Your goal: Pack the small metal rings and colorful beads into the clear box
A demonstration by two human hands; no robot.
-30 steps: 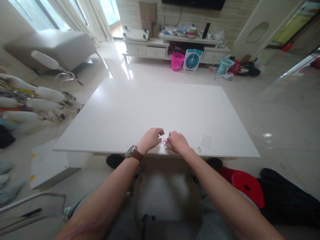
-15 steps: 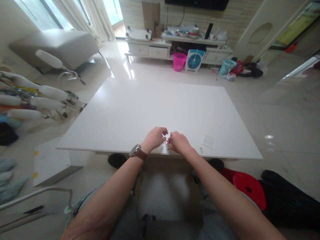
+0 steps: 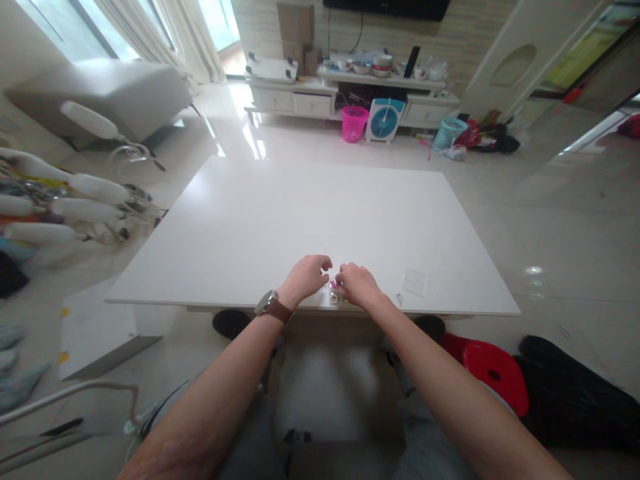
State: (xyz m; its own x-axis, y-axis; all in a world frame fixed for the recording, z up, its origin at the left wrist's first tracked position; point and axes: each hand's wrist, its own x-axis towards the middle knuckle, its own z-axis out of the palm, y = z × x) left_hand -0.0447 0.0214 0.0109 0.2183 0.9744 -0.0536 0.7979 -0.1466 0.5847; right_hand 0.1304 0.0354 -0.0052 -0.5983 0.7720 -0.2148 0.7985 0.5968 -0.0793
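Note:
On the white table [image 3: 310,213], close to its front edge, sits a small clear case [image 3: 334,298] with pink and pale round bits in it. My left hand [image 3: 309,275] hovers at the case's left, thumb and forefinger curved with a gap between them and nothing visible inside. My right hand [image 3: 357,284] is on the case's right side, partly covering it. Its fingers are closed together over the pink part, and what they pinch is too small and hidden to name. A watch with a brown strap [image 3: 280,310] is on my left wrist.
A clear plastic square [image 3: 415,283] and a tiny silvery piece [image 3: 399,300] lie on the table to the right. A red stool [image 3: 495,375] stands at the lower right. Beyond the table are a pink basket [image 3: 355,125] and a blue fan [image 3: 385,121].
The whole view has shifted slightly to the left. Both hands keep nearly the same pose around the small case.

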